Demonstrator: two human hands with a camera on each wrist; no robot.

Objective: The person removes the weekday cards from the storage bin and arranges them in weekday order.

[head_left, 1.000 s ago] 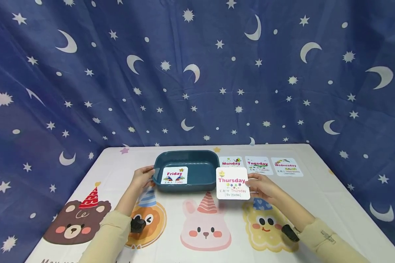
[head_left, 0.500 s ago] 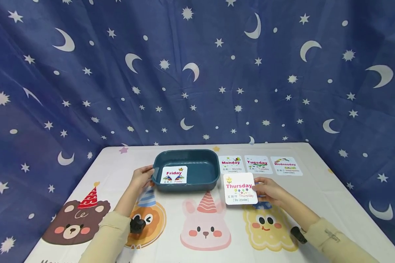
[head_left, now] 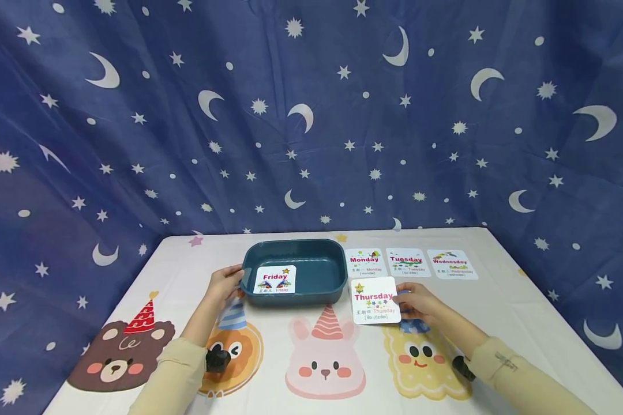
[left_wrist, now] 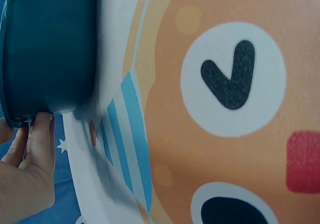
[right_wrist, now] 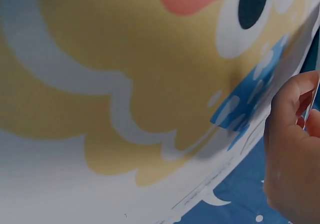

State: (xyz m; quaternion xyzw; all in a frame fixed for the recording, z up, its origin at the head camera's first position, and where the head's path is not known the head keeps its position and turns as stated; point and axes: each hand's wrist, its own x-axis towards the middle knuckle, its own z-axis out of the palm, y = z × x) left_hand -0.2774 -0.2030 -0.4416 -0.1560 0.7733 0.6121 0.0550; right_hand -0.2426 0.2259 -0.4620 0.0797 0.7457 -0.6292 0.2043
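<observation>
White square Thursday card [head_left: 376, 301] gets pinched by right hand [head_left: 417, 302], oblong teal plastic tub [head_left: 296, 299] near surface's [head_left: 519, 334] far edge by left hand [head_left: 224, 283].

On the head cam I had the left hand [head_left: 225, 285] gripping the teal tray [head_left: 316, 274] at its 9 o'clock end, Friday card [head_left: 275, 280] inside toward 8. The right hand [head_left: 419, 301] pinched the Thursday card [head_left: 375, 302] at its 3 o'clock edge. Monday card [head_left: 364, 264], Tuesday card [head_left: 408, 263] and Wednesday card [head_left: 452, 265] lay in a row off the tray's 3, starry blue curtain [head_left: 332, 173] up at 12.
</observation>
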